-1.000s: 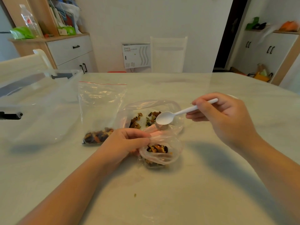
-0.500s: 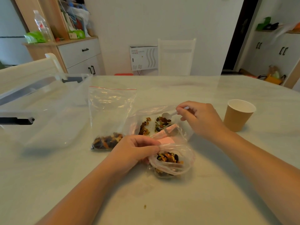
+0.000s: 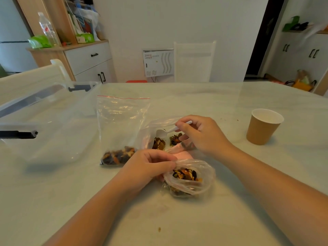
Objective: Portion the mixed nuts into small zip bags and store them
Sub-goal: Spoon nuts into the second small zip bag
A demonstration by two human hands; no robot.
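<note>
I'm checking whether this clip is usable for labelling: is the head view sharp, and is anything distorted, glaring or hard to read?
Head view: wide-angle bending curves the table edge and tilts the cabinets; the hands, spoon and nuts in the small bag are fairly sharp; the clear storage box is hard to outline, with small glints; soft shadows, no harsh glare.

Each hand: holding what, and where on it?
Left hand pinches the small bag at its open rim. Right hand grips the spoon by its handle end.
</note>
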